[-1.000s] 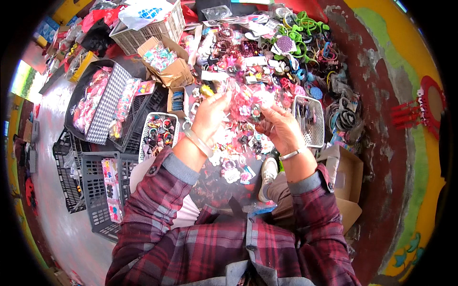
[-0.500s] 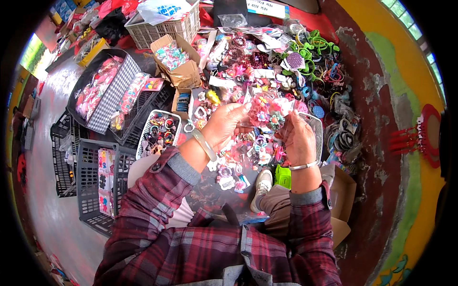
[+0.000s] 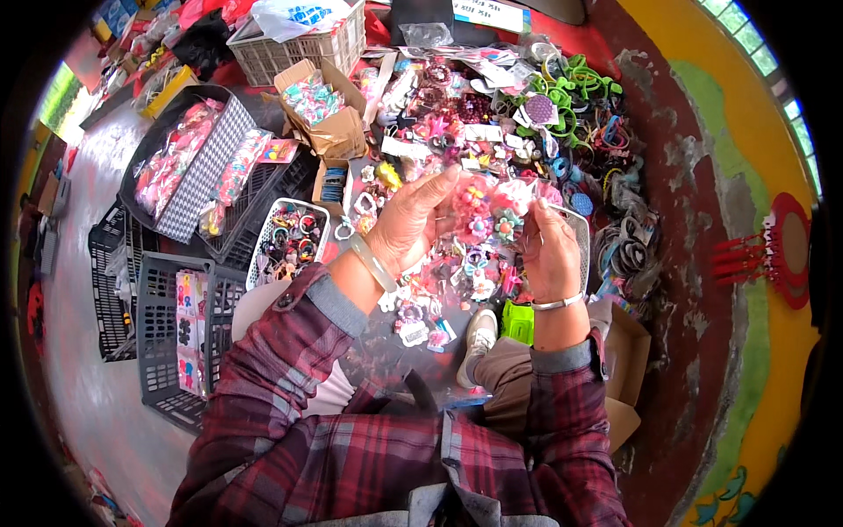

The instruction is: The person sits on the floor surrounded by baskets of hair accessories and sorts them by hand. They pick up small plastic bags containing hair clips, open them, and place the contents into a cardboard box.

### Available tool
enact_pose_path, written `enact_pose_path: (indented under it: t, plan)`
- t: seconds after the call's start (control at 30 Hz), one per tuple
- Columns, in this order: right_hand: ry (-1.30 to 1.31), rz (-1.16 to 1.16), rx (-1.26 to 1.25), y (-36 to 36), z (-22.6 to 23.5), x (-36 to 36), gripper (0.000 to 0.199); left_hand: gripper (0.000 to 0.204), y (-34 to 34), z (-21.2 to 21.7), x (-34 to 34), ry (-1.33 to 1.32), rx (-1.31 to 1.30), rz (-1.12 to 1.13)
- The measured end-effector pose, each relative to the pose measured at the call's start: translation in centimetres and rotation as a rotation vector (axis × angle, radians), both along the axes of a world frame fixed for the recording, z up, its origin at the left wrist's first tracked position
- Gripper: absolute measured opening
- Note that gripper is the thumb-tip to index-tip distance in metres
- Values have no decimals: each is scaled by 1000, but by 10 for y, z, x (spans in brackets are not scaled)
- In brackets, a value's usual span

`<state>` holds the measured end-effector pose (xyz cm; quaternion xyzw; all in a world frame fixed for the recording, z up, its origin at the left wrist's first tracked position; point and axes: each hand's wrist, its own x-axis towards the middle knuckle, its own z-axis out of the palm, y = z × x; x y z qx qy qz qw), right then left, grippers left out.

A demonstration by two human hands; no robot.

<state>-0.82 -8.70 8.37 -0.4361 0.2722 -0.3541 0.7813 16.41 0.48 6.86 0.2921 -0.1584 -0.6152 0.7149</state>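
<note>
A clear bag of pink and teal flower hair ties (image 3: 488,211) is held up between my hands, above the pile. My right hand (image 3: 555,250) pinches the bag's right edge between thumb and fingers. My left hand (image 3: 408,221), on the other side, is open, its thumb stretched up and apart; its other fingers are partly hidden beside the bag. Beneath lie loose hair ties and clips (image 3: 474,268), many pink and white. A white mesh basket (image 3: 581,230) is partly covered by my right hand.
Left of me stand a white basket of hair ties (image 3: 296,237), a dark crate (image 3: 162,342) and a black case of bagged accessories (image 3: 180,167). Cardboard boxes (image 3: 329,110) sit at the back. Green headbands (image 3: 575,92) lie far right, beside a worn wall (image 3: 694,220).
My left thumb has lifted off the bag's corner and now points up. My right hand keeps its pinch on the bag, nearly in place. The view has shifted slightly.
</note>
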Motion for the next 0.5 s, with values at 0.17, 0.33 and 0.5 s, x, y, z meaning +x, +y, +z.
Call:
enact_pose_path:
  t: [0.17,0.33,0.5]
  plan:
    - [54,-12,42,7,-6,7,19,36,-1,-9,1,-91,30,45]
    - [60,23,91,4,-8,6,16,37,0,-5,2,-80,13,33]
    - [93,-14,89,7,-2,6,16,35,0,-2,5,75,-39,-48]
